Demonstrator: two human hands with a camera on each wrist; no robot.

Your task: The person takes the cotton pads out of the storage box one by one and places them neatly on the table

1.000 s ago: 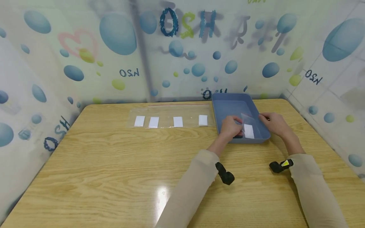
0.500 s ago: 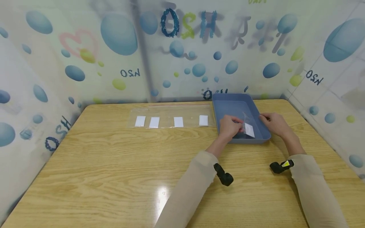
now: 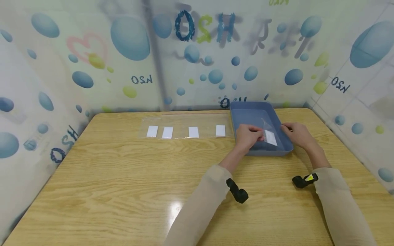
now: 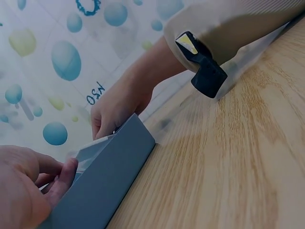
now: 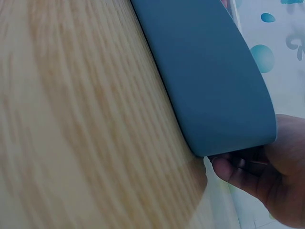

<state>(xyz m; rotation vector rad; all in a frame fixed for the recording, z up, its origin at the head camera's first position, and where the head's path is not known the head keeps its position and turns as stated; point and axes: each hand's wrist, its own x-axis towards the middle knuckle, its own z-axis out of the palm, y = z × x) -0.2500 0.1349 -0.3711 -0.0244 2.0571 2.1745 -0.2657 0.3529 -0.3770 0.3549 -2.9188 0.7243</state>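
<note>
A shallow blue-grey tray stands at the back right of the wooden table. Over its near part, my left hand pinches the left edge of a small clear plastic bag with a white rectangle in it. In the left wrist view the fingertips and the bag's pale edge show just above the tray wall. At the tray's right rim, my right hand grips the side with curled fingers. The right wrist view shows that hand against the tray's outer wall, its fingertips partly hidden.
Left of the tray, a row of flat clear bags lies along the table's back, each white rectangle spaced from its neighbour. The printed curtain wall rises behind the table and at both sides.
The bag in my left hand has swung from nearly upright to a slant, its white rectangle shifting slightly right and up. The left forearm has moved a little left; my right hand stays at the rim.
</note>
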